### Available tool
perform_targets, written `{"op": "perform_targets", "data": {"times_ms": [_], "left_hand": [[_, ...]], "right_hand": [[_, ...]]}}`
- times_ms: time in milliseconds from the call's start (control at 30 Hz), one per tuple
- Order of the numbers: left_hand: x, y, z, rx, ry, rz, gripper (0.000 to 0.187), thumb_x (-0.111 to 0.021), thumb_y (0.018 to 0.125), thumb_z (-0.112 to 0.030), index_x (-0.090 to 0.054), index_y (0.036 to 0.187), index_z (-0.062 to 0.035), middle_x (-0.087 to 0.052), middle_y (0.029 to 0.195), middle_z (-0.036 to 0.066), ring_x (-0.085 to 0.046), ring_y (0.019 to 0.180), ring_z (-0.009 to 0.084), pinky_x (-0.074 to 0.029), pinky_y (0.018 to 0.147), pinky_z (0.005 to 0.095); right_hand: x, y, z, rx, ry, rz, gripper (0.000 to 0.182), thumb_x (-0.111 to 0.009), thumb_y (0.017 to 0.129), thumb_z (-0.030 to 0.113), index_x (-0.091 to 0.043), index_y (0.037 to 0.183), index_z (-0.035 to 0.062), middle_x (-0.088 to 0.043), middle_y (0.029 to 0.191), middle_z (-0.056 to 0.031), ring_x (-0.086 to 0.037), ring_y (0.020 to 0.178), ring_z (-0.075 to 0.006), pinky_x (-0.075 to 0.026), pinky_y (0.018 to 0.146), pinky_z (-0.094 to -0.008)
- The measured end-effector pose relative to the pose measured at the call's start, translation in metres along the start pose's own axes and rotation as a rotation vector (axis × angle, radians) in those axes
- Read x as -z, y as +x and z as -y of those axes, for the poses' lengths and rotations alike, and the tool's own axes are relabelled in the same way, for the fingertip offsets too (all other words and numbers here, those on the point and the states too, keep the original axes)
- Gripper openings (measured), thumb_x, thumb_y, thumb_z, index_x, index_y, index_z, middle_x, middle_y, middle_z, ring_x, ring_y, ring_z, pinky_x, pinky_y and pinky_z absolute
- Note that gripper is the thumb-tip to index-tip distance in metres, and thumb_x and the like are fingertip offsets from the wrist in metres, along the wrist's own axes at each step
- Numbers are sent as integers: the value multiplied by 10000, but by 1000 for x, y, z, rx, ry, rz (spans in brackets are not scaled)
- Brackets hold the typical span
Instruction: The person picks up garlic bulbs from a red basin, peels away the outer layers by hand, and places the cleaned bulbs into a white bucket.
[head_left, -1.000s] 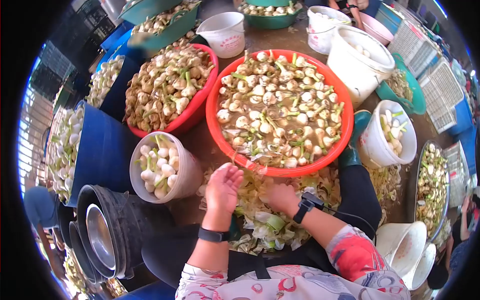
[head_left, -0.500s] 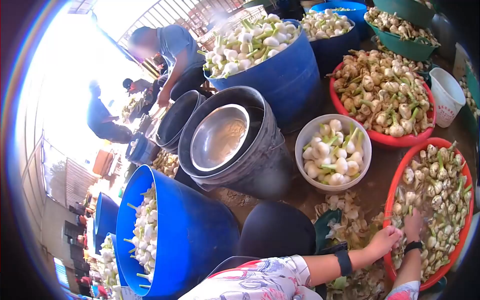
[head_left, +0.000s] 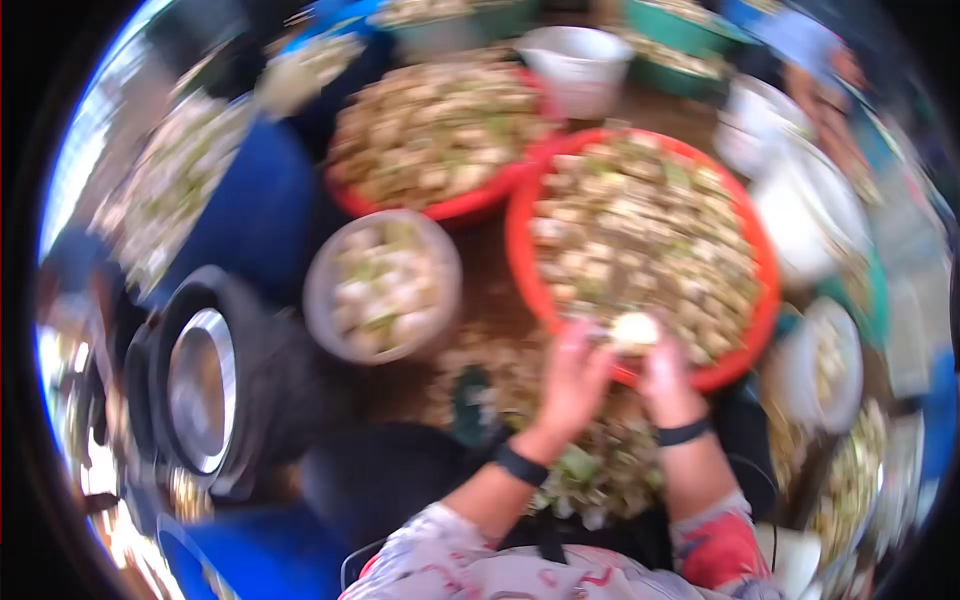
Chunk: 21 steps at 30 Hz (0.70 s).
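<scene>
Both of my hands are over the near edge of a red basin (head_left: 518, 235) full of garlic bulbs (head_left: 640, 235). A pale garlic bulb (head_left: 634, 331) sits between them, with my right hand (head_left: 665, 372) closed on it. My left hand (head_left: 578, 378) is just to its left, its fingers smeared by motion, so what they hold is hidden. Below the hands lies a heap of peelings and leaves (head_left: 600, 465). To the left stands a whitish bucket (head_left: 318, 300) of white bulbs (head_left: 385, 290).
Another red basin (head_left: 440, 208) of garlic stands farther back, beside a white bucket (head_left: 578, 75). Dark buckets with a metal bowl (head_left: 200, 390) are at left, near blue tubs (head_left: 260, 200). White buckets (head_left: 810, 210) and another person's arm (head_left: 830, 120) are at right.
The view has swung right, bringing the red basin to the middle. My hands have come up from among the bulbs to the basin's near edge, with a pale bulb now visible between them.
</scene>
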<state>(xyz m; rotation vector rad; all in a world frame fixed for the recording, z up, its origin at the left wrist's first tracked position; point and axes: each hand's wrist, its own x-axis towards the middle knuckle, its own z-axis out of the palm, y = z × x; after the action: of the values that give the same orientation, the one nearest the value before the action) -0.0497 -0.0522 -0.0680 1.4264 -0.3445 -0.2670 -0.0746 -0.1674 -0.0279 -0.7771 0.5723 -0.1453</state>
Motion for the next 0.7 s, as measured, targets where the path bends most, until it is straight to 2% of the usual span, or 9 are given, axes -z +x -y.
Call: {"op": "perform_targets", "data": {"times_ms": [67,100,200,333,400,433,533,600,700], "left_hand": [[20,-7,-24,4,-299,202,364,-475,831,-242,-461,1075,27,-499,1057,131,-480,976,224,-350,887,346],[16,-12,-23,-44,-240,136,380,-477,829,-259,-458,1079,26,-507,1050,125,-482,963,209,-351,886,339],[10,-18,-24,-97,-217,36,350,-457,842,-248,-463,1070,17,-535,983,93,-491,891,162,-376,846,304],[24,-23,-43,98,-263,-80,258,-401,867,-193,-502,990,9,-542,904,64,-493,802,137,-396,756,274],[27,-24,-50,-41,116,105,251,-421,857,-200,-522,956,8,-546,882,71,-489,800,131,-390,742,264],[25,-27,-52,-29,128,102,242,-438,845,-198,-537,923,9,-545,860,73,-483,781,125,-389,721,256],[24,-29,-50,-52,222,133,242,-448,837,-200,-541,916,10,-543,836,67,-477,762,121,-389,708,251],[27,-29,-37,18,160,87,249,-448,838,-211,-546,904,8,-543,831,60,-475,749,121,-389,692,248],[18,-27,-43,-3,244,46,291,-411,843,-253,-550,881,0,-564,803,71,-515,750,150,-410,703,271]], "right_hand": [[-20,-7,-42,-131,108,-89,273,-389,869,315,-543,861,90,-581,677,-38,-553,528,-142,-416,385,-241],[-14,-13,-49,-112,-38,-87,256,-392,872,285,-557,814,99,-562,623,-21,-518,475,-120,-369,341,-235],[-8,-37,-41,147,-626,-93,222,-426,873,231,-524,746,77,-484,604,17,-474,528,-87,-369,441,-241],[-7,-73,-29,212,-388,138,255,-445,866,241,-499,692,62,-430,544,24,-446,501,-73,-354,442,-256],[-2,-74,-19,469,-939,103,270,-452,846,258,-514,822,-4,-528,658,-195,-532,591,-336,-404,549,-392],[-3,-81,-9,493,-1157,144,249,-461,834,231,-499,847,-15,-542,686,-207,-528,663,-376,-413,582,-415],[1,-81,-8,460,-1299,205,220,-477,815,191,-487,818,-29,-537,677,-212,-530,656,-376,-414,582,-440],[7,-75,-28,694,-1224,116,154,-484,795,145,-473,765,-5,-521,607,-194,-510,604,-387,-391,529,-440],[5,-72,-28,595,-1208,55,146,-480,776,133,-475,728,-5,-503,604,-203,-506,582,-382,-385,520,-433]]}}
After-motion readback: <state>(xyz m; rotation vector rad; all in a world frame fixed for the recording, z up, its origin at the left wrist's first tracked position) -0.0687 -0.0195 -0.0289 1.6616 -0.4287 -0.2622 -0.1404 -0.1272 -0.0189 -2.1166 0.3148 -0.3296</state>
